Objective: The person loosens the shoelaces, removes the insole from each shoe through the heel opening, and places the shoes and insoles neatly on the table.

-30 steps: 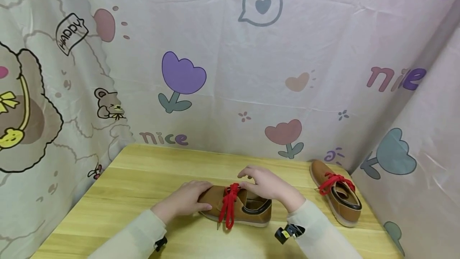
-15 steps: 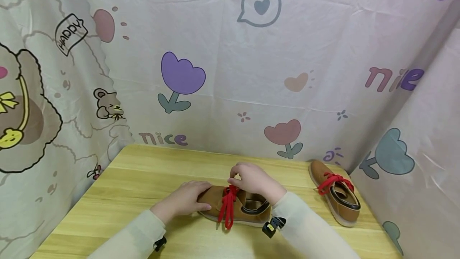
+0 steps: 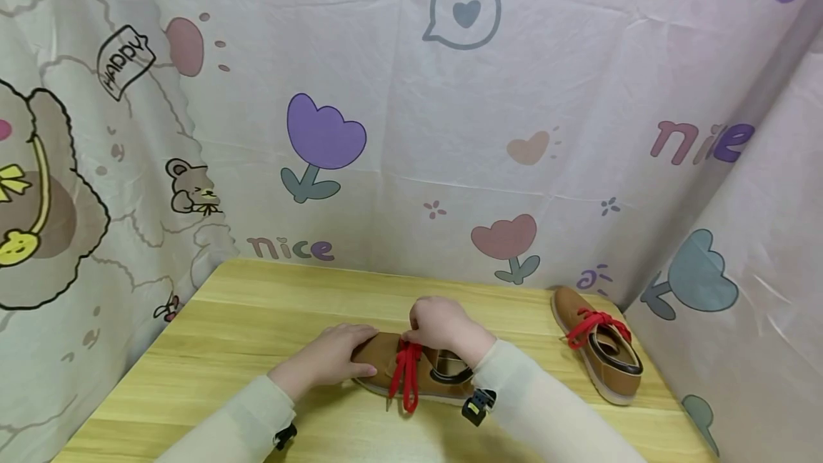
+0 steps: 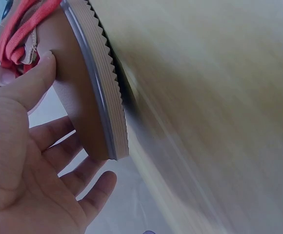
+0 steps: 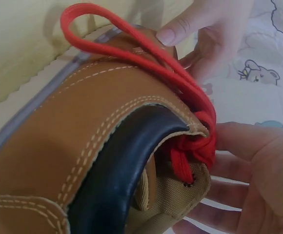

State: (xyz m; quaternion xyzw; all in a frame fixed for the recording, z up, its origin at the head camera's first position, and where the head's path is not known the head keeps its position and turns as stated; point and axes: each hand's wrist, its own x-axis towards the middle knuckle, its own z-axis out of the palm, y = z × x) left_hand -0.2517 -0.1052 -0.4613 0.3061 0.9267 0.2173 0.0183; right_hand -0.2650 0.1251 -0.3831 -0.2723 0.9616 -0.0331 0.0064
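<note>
While the L hand [image 3: 328, 356] clasps the toe of a brown shoe [image 3: 381, 359], thumb on the near side & fingers round the far one, the R hand [image 3: 444, 324] pinches the red laces [image 3: 406, 377] at the knot, thumb & fingers curled in close. From where I stand, the shoe sits upright on a wood-grain tbl. [image 3: 257, 306], toe to the person's L, loops hanging down its near side. A 2nd shoe [image 3: 615, 371], also red-laced, stands well apart at R, nr. a curtain [image 3: 398, 127] printed w/ tulips.
</note>
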